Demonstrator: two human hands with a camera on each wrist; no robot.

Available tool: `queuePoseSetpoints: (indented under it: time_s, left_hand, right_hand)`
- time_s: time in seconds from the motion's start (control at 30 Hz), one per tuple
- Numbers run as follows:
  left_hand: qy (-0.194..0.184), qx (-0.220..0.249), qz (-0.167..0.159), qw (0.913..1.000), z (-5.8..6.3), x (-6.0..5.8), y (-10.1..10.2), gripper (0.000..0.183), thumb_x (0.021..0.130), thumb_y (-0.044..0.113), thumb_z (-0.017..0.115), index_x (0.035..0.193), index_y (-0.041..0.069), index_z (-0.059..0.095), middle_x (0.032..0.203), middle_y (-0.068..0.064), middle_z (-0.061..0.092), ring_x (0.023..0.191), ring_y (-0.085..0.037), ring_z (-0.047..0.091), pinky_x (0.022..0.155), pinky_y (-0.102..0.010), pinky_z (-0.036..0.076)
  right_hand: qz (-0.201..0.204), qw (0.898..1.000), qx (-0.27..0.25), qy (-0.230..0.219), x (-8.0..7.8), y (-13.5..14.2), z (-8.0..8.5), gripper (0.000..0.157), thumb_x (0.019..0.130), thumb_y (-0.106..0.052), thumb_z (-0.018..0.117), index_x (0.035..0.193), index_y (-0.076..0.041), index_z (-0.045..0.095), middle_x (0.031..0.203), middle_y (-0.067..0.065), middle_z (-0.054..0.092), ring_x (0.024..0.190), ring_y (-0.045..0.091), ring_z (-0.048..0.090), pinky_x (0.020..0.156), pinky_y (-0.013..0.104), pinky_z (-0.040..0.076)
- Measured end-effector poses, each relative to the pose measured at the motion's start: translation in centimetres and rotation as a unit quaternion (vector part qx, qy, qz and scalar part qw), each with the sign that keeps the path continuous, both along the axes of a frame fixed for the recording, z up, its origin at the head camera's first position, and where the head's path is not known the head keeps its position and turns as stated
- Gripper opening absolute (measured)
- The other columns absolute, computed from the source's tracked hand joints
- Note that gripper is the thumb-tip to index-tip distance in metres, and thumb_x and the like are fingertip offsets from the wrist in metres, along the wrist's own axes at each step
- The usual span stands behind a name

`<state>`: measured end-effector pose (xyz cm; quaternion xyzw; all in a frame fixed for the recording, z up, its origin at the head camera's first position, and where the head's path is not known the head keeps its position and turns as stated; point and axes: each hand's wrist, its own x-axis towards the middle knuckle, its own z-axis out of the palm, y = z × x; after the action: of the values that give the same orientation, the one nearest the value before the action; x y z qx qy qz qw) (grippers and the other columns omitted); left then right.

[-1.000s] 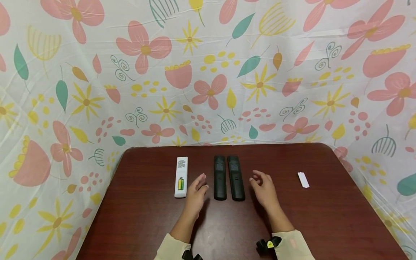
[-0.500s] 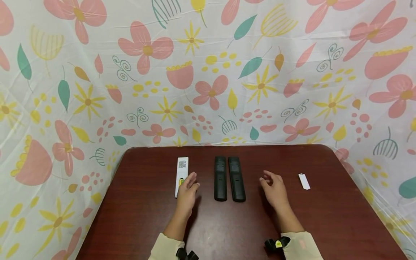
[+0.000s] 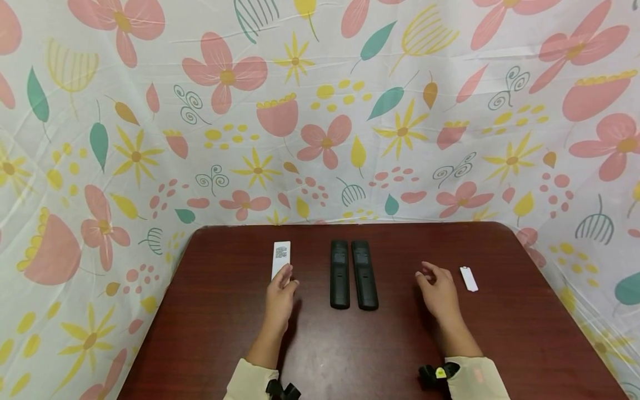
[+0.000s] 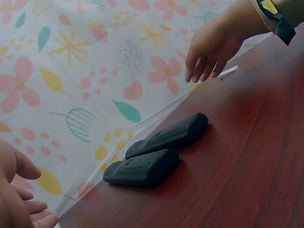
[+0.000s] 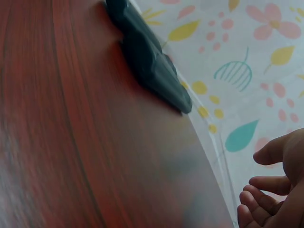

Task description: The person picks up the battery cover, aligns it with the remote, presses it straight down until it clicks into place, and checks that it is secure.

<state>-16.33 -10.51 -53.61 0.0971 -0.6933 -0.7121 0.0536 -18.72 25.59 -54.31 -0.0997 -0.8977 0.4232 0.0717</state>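
Note:
My left hand is over the lower part of a white remote control lying back side up, and hides that part. Its fingers are relaxed and hold nothing. Toward the right, my right hand hovers above the table with loosely bent fingers, also holding nothing. Just beyond it lies a small white battery cover. Between the hands, two black remote controls, a left one and a right one, lie side by side, back side up. The left wrist view shows the pair from the side.
The dark red-brown wooden table has rounded back corners. A white curtain printed with flowers and leaves hangs behind it and along both sides. Each wrist wears a black strap, one with a yellow tag.
My left hand has moved left, from beside the white remote control to over its lower part, covering the battery there. My right hand has moved right, away from the black remotes toward the battery cover.

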Motion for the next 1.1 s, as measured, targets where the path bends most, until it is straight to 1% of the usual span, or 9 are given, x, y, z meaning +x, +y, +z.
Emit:
queuePoseSetpoints:
  time_s: [0.1,0.23,0.43,0.53,0.63,0.7,0.8,0.9,1.1]
  left_hand:
    - [0.001,0.002,0.01,0.9999,0.0,-0.1,-0.2,0.059,0.092,-0.002,0.054,0.15,-0.008,0.04,0.154,-0.028,0.043,0.149,-0.042,0.034,0.121,-0.056,0.029]
    - [0.003,-0.006,0.021,0.9997,-0.2,-0.2,-0.6,0.06,0.092,-0.003,0.054,0.149,-0.009,0.04,0.155,-0.029,0.04,0.149,-0.041,0.033,0.121,-0.056,0.029]
    - [-0.013,-0.022,0.032,0.9992,-0.4,-0.1,-1.1,0.061,0.092,-0.001,0.056,0.151,-0.005,0.041,0.156,-0.027,0.041,0.144,-0.038,0.04,0.113,-0.05,0.04]
    - [-0.026,-0.043,0.036,0.9981,-0.4,-0.1,-1.4,0.061,0.093,0.002,0.057,0.152,0.0,0.043,0.157,-0.028,0.037,0.143,-0.042,0.04,0.114,-0.052,0.039]
    - [-0.031,-0.05,0.04,0.9975,-0.5,0.0,-1.6,0.061,0.092,0.002,0.058,0.152,0.001,0.043,0.157,-0.031,0.036,0.143,-0.047,0.039,0.115,-0.055,0.038]
    - [-0.031,-0.049,0.043,0.9974,-0.6,-0.1,-1.6,0.061,0.092,0.001,0.058,0.151,0.0,0.043,0.155,-0.031,0.039,0.141,-0.047,0.043,0.112,-0.053,0.043]
    - [-0.027,-0.049,0.049,0.9972,-0.8,-0.1,-1.8,0.061,0.091,0.0,0.057,0.15,-0.002,0.043,0.152,-0.03,0.043,0.136,-0.045,0.049,0.104,-0.046,0.049]
    - [-0.031,-0.063,0.06,0.9957,-1.0,0.0,-2.1,0.06,0.091,0.0,0.057,0.149,-0.002,0.045,0.153,-0.027,0.045,0.134,-0.042,0.052,0.1,-0.041,0.05]
    - [-0.045,-0.093,0.069,0.9922,-1.3,0.1,-2.6,0.059,0.09,0.001,0.059,0.148,-0.001,0.047,0.15,-0.025,0.047,0.125,-0.039,0.056,0.088,-0.036,0.055]
  right_hand:
    - [-0.003,1.0,0.011,0.003,0.0,0.6,0.0,0.048,0.103,-0.022,0.055,0.144,0.002,0.051,0.135,0.024,0.05,0.116,0.034,0.058,0.088,0.031,0.043]
    - [-0.011,1.0,0.02,0.009,0.0,1.5,0.0,0.047,0.103,-0.02,0.055,0.143,0.004,0.052,0.133,0.025,0.052,0.115,0.036,0.058,0.091,0.036,0.043]
    - [-0.025,0.999,0.029,0.013,0.0,2.7,-0.1,0.046,0.102,-0.019,0.055,0.141,0.004,0.054,0.129,0.025,0.054,0.112,0.034,0.057,0.087,0.033,0.041]
    - [-0.028,0.999,0.031,0.009,0.1,3.2,-0.1,0.046,0.102,-0.02,0.055,0.141,0.005,0.053,0.129,0.025,0.054,0.113,0.035,0.057,0.086,0.031,0.04]
    - [-0.03,0.999,0.035,0.003,0.1,3.7,0.0,0.047,0.103,-0.021,0.054,0.142,0.004,0.052,0.13,0.025,0.053,0.114,0.035,0.056,0.087,0.032,0.041]
    - [-0.032,0.999,0.037,0.004,0.2,4.1,0.1,0.047,0.103,-0.021,0.054,0.142,0.005,0.052,0.13,0.026,0.052,0.114,0.036,0.056,0.087,0.034,0.041]
    - [-0.037,0.998,0.044,0.003,0.2,4.7,0.2,0.047,0.103,-0.021,0.053,0.142,0.005,0.052,0.132,0.026,0.051,0.114,0.037,0.056,0.088,0.037,0.041]
    - [-0.044,0.998,0.047,0.0,0.1,5.3,0.0,0.047,0.103,-0.021,0.054,0.142,0.005,0.052,0.133,0.028,0.049,0.114,0.038,0.055,0.089,0.041,0.042]
    - [-0.049,0.997,0.064,0.0,0.3,6.1,-0.2,0.051,0.101,-0.019,0.056,0.143,0.007,0.05,0.135,0.034,0.045,0.118,0.046,0.049,0.095,0.057,0.041]
